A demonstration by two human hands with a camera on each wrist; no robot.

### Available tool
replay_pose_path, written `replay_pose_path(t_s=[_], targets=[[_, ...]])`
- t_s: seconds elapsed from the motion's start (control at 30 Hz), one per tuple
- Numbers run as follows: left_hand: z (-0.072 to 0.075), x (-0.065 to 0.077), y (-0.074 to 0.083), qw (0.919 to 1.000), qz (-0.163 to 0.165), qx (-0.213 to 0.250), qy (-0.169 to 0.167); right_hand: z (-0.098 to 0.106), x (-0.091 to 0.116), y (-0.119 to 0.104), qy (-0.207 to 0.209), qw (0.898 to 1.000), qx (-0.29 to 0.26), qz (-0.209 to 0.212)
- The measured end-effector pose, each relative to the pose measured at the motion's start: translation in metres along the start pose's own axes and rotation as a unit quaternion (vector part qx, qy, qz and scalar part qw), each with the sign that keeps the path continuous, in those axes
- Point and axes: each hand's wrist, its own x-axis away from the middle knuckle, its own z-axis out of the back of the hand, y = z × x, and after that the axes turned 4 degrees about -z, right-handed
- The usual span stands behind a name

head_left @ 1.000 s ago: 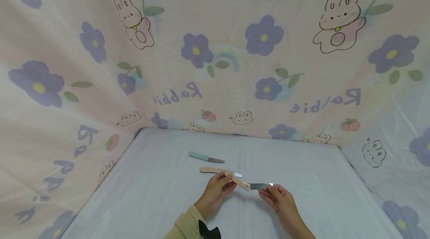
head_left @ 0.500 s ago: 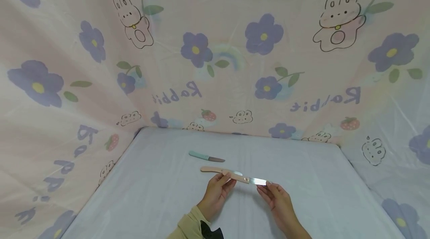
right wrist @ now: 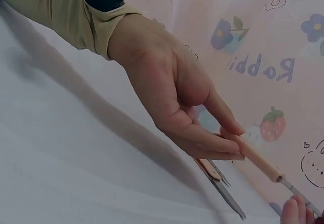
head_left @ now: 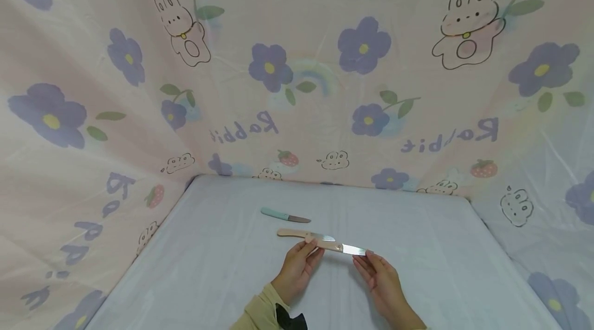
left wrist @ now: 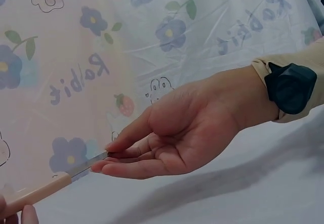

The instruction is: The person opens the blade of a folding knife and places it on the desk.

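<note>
A folding knife with a pale pink handle (head_left: 330, 245) is held above the white tabletop, its blade (head_left: 354, 250) pointing right, nearly in line with the handle. My left hand (head_left: 297, 269) pinches the handle's left end between thumb and fingers; the right wrist view shows this left hand (right wrist: 157, 82) too. Thumb and fingers of my right hand (head_left: 384, 278) pinch the blade at its tip, as the right hand (left wrist: 190, 133) in the left wrist view confirms. Just behind lies a second knife with a peach handle (head_left: 290, 233), its blade out and partly overlapped by the held knife.
Farther back on the white-covered table (head_left: 209, 268) lies a teal-handled knife (head_left: 275, 213), blade out. Patterned fabric (head_left: 315, 113) with flowers and rabbits encloses the back and sides. The left wrist view shows a dark device (left wrist: 291, 88) strapped on the right wrist.
The held knife's blade, earlier bent at an angle to the handle, has swung into line with it. My right hand has moved slightly left and up with the blade tip.
</note>
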Motion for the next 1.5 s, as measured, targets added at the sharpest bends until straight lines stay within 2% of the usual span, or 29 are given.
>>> replay_pose_path(t_s=[0.2, 0.57, 0.8, 0.93, 1.07, 1.23, 1.5], targets=[[0.005, 0.001, 0.002, 0.9995, 0.005, -0.030, -0.005, 0.005, -0.004, 0.000, -0.013, 1.000, -0.010, -0.018], [0.014, 0.001, 0.008, 0.9972, 0.042, -0.062, 0.000, 0.012, -0.013, 0.002, -0.011, 0.999, 0.002, -0.038], [0.020, -0.001, 0.010, 0.9933, 0.034, -0.109, -0.018, 0.016, -0.015, 0.002, -0.002, 0.999, 0.023, -0.047], [0.022, -0.004, 0.012, 0.9877, 0.041, -0.149, -0.021, 0.017, -0.016, 0.001, 0.003, 0.998, 0.033, -0.050], [0.024, -0.006, 0.016, 0.9809, 0.064, -0.182, -0.022, 0.018, -0.018, 0.001, 0.007, 0.998, 0.043, -0.051], [0.029, -0.010, 0.021, 0.9689, 0.087, -0.230, -0.029, 0.018, -0.022, 0.001, 0.008, 0.997, 0.055, -0.054], [0.033, -0.017, 0.026, 0.9519, 0.087, -0.288, -0.061, 0.020, -0.025, -0.001, 0.015, 0.994, 0.090, -0.068]])
